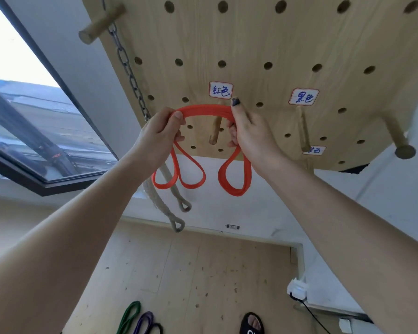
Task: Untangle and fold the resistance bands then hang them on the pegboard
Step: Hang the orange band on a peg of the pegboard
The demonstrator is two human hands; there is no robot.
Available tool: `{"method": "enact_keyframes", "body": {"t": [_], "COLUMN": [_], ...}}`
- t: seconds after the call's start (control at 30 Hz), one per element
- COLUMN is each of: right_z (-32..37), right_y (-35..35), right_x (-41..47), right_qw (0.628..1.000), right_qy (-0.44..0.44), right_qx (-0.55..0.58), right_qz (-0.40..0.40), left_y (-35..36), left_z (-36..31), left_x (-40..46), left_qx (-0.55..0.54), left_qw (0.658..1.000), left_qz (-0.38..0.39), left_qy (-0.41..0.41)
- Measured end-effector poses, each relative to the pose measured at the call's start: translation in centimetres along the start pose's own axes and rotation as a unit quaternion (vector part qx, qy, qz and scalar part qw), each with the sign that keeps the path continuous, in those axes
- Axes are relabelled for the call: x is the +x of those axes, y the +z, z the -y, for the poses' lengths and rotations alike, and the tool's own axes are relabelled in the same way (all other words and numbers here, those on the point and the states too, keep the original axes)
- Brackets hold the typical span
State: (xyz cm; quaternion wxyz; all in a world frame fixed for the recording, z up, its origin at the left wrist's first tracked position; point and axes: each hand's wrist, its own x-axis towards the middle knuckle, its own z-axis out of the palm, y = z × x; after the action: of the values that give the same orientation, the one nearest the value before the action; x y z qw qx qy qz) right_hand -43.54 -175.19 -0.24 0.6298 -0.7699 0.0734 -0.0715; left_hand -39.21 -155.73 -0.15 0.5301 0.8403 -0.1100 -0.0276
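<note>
The red band, folded into several strands, stretches in a shallow arch between both hands, in front of the pegboard and just above the peg that sticks out below the label with blue writing. Left of that peg, the left hand grips one end, thumb on top and fingers curled under the strands; two loops hang below it. Right of the peg, the right hand grips the other end, fingers wrapped around the strands and one dark-nailed finger raised against the board; one folded loop hangs beneath it. The band's middle does not touch the peg as far as can be seen.

Further right of the peg, a second label sits above another peg, and a thick peg juts out near the board's right edge. Left of the peg, a chain hangs from an upper peg, with a rope ending in two eyes below it. Far below the peg, on the wooden floor, lie a green band, a purple band and a black band, touching one another. A sandalled foot stands right of them.
</note>
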Motion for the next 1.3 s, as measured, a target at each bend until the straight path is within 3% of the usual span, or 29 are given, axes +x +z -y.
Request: {"method": "enact_keyframes", "body": {"t": [0.13,0.4,0.67,0.87,1.03,1.3], "right_z": [-0.5,-1.9,-3.1,-4.1,-3.8,-4.3], "right_y": [0.6,2.4,3.7,3.3,3.0,3.8], "right_x": [1.3,4.1,4.5,3.6,3.3,3.5], "right_qw": [1.0,0.994,0.973,0.982,0.974,0.97], "right_qy": [0.002,0.0,-0.061,-0.062,-0.107,-0.091], "right_qx": [-0.006,0.001,-0.037,-0.027,-0.065,-0.015], "right_qz": [-0.007,-0.111,-0.218,-0.175,-0.189,-0.224], "left_y": [0.1,1.1,1.7,2.4,2.5,1.7], "left_z": [0.5,1.7,3.9,4.7,5.1,4.5], "left_x": [1.5,4.8,5.8,6.1,6.2,5.4], "left_qx": [0.012,0.023,0.097,0.092,0.166,0.33], "left_qw": [1.0,1.0,0.994,0.993,0.981,0.926], "left_qz": [-0.001,-0.005,-0.007,-0.011,-0.002,-0.031], "left_qy": [-0.012,-0.002,0.048,0.07,0.099,0.179]}}
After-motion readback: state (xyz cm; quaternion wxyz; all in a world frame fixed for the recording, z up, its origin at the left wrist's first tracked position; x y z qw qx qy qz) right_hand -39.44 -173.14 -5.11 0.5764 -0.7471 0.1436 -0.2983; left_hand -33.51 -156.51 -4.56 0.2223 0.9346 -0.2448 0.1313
